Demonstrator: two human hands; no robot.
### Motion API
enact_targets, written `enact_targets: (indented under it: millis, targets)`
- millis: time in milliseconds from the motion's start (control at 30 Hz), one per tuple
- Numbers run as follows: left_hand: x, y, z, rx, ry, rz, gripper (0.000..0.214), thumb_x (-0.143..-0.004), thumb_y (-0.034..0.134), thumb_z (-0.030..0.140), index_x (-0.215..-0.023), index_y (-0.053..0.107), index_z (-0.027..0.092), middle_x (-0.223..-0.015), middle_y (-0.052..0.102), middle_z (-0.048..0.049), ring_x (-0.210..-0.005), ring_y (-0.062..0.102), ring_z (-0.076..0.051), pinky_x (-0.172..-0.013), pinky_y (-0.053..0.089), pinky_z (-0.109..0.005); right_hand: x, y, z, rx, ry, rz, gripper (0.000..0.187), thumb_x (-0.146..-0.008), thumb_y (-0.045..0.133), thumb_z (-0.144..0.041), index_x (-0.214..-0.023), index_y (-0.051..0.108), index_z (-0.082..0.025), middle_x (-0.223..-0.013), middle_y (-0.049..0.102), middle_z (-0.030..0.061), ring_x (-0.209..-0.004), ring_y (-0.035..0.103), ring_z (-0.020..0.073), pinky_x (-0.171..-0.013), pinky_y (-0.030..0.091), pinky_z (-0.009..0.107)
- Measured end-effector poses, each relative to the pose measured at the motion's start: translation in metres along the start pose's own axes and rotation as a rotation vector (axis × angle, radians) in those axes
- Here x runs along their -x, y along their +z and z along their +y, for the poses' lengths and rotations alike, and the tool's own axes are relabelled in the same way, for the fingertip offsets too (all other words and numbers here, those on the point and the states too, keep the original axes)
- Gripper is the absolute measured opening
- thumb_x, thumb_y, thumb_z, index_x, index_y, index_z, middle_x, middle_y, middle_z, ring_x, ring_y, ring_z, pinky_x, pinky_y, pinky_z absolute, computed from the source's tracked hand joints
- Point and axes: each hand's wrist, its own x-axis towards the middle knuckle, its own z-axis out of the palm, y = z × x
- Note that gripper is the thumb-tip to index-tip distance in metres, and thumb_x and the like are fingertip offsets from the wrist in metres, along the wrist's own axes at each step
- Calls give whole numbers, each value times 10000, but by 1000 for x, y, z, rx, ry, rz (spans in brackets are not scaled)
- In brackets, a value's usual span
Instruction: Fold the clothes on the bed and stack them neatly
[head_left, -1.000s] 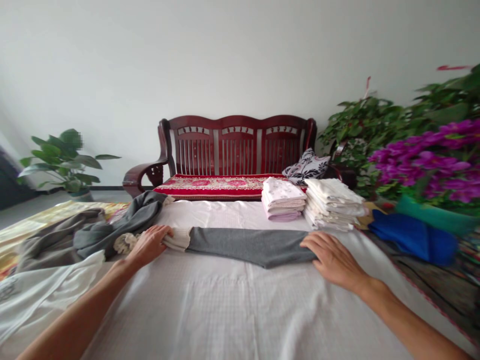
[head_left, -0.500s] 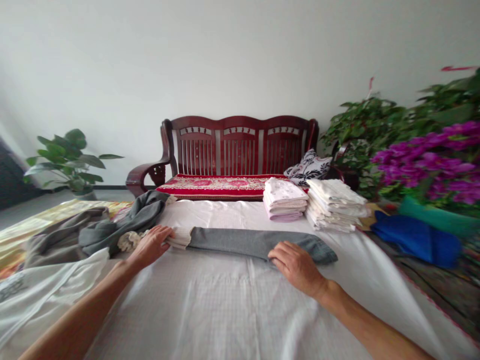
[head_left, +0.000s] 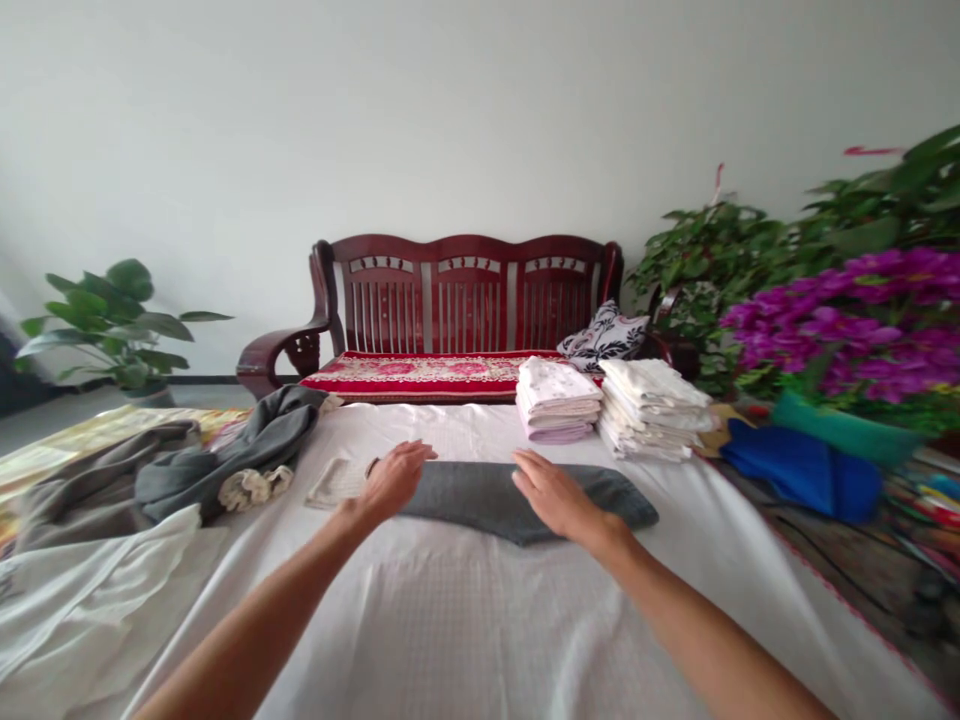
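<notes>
Head view: left hand and right hand, both spread, partly hide grey garment; contact unclear.

A pale, plain wall rises behind a dark red wooden sofa with a slatted back and a red patterned seat cover. A dark baseboard meets the grey floor. Soft, even light fills the room.
</notes>
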Motion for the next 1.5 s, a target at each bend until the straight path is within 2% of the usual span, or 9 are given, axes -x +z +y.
enact_targets:
  millis: [133, 267, 433, 767, 1000, 1133, 1267, 1400, 1500]
  targets:
    - [-7, 43, 28, -57, 140, -94, 521, -1002, 417, 358, -1487, 452, 173, -1559, 427, -122, -1473, 328, -296, -1191, 282, -479, 5, 19, -1, 121, 37, -184, 549, -1019, 346, -397, -1459, 475, -95, -1523, 461, 174, -1434, 390, 272, -1165, 346, 456]
    - [7, 53, 18, -148, 119, -156, 573, -1014, 389, 464, -1532, 383, 220, -1601, 349, -119, -1490, 290, -298, -1196, 259, -487, 38, 13, 35, 264, 166, -241, 588, -1015, 328, -443, -1511, 410, -138, -1580, 376, 139, -1468, 326, 278, -1189, 273, 520]
    - [24, 47, 3, -211, 51, -105, 575, -1002, 407, 500, -1524, 403, 259, -1609, 334, -111, -1488, 299, -286, -1194, 260, -461, 71, -1, 79, 426, 293, -160, 581, -999, 331, -455, -1478, 471, -157, -1545, 436, 139, -1456, 348, 278, -1193, 226, 533]
    - [55, 35, 3, -272, -169, 20, 588, -946, 504, 529, -1466, 504, 255, -1542, 443, -151, -1440, 368, -373, -1171, 260, -569, 77, 5, 85, 443, 320, -67, 561, -978, 301, -444, -1426, 536, -202, -1507, 502, 107, -1432, 376, 286, -1168, 240, 561]
    - [58, 5, -31, 88, -209, 55, 512, -1027, 266, 406, -1313, 641, 206, -1357, 646, -87, -1300, 563, -237, -1108, 420, -390, 79, 8, 90, 434, 304, -37, 569, -969, 289, -442, -1412, 546, -193, -1487, 521, 125, -1412, 404, 292, -1151, 262, 567]
    - [65, 3, -51, -96, -284, 66, 516, -1001, 352, 369, -1433, 525, 147, -1490, 518, -124, -1434, 398, -305, -1185, 292, -493, 79, 10, 91, 439, 301, -20, 571, -964, 300, -439, -1406, 549, -177, -1478, 528, 137, -1402, 419, 300, -1135, 285, 567]
    - [75, 10, -56, -203, -279, -11, 523, -987, 415, 392, -1473, 480, 211, -1566, 417, -95, -1473, 317, -336, -1191, 238, -556, 80, 11, 93, 448, 296, -23, 569, -961, 306, -436, -1405, 549, -177, -1474, 534, 134, -1404, 415, 296, -1136, 283, 561]
    - [77, 5, -62, -51, -342, 72, 468, -1007, 343, 347, -1402, 552, 208, -1454, 564, -88, -1372, 484, -258, -1154, 347, -421, 79, 11, 92, 438, 313, -26, 570, -962, 310, -448, -1406, 548, -180, -1471, 537, 132, -1403, 414, 296, -1135, 285, 557]
    - [78, -4, -72, -34, -585, 168, 438, -975, 372, 295, -1346, 577, 184, -1338, 644, -113, -1238, 593, -247, -1046, 448, -358, 78, 9, 89, 424, 321, -19, 557, -961, 324, -454, -1393, 558, -192, -1457, 551, 134, -1393, 427, 301, -1124, 302, 548]
